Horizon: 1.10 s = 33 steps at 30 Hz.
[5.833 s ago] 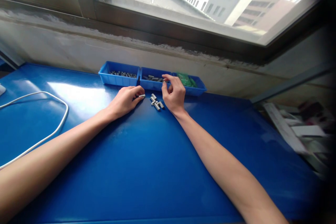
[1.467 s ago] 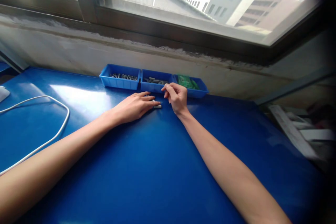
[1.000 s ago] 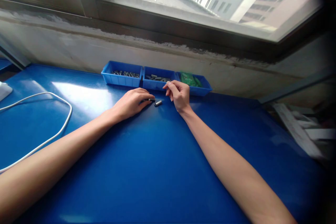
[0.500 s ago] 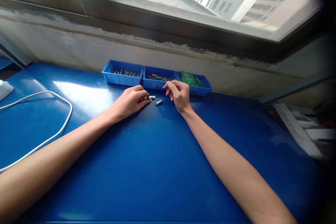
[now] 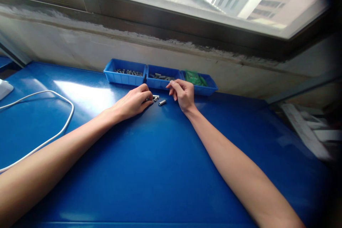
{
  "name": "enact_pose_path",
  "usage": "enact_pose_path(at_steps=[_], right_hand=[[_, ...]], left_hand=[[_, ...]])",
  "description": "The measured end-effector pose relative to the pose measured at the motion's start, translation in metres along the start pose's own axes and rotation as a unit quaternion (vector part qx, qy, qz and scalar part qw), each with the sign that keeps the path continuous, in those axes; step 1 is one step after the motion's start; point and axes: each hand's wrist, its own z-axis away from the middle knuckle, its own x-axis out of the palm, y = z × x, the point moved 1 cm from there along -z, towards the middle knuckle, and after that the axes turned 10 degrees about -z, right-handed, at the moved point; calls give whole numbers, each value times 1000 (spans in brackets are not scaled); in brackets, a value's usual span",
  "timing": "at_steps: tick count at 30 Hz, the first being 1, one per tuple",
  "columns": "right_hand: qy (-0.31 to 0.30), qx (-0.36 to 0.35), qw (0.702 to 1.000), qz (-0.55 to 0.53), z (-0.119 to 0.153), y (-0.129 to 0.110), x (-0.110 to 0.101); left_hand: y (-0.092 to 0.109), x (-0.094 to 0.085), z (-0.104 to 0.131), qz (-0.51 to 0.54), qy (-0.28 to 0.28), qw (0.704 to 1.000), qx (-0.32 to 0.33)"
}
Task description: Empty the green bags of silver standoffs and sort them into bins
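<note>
Left grip (image 5: 135,101) at small metal parts (image 5: 155,97); right grip (image 5: 185,94) curled near lone piece (image 5: 162,103).

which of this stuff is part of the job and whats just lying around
Likely in use:
metal parts at the left hand
lone part between it and the right hand
left bin and middle bin, both holding small parts
right bin with green packets, less surely

Probably just lying about:
white cable
white object, left edge
blurred clutter, far right

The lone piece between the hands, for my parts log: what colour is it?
The lone piece is silvery with a dark edge; best seen: head view.
</note>
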Motion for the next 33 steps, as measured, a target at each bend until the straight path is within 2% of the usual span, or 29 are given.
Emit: enact_pose_path(at_steps=[5,8,12,17,19,23,25,28,33], right_hand=[[-1,7,1000,4,0,0,0],[-1,11,1000,0,0,-1,1],[-15,-3,1000,8,1,-1,0],[-22,2,1000,21,2,1,-1],[-21,8,999,25,2,1,-1],[-23,7,999,26,2,0,-1],[-22,4,999,23,2,-1,0],[-20,7,999,24,2,-2,0],[-20,9,999,26,2,-1,-1]], left_hand=[[6,-3,1,31,28,999,-5],[9,-7,-1,99,57,992,-48],[10,-11,-5,263,77,954,-122],[8,-10,-6,394,59,904,-157],[5,-9,-7,406,96,891,-178],[-7,-14,-8,375,245,858,-250],[-15,-18,-8,365,299,835,-283],[-25,-24,-9,374,334,804,-321],[-33,-24,-7,389,336,778,-360]])
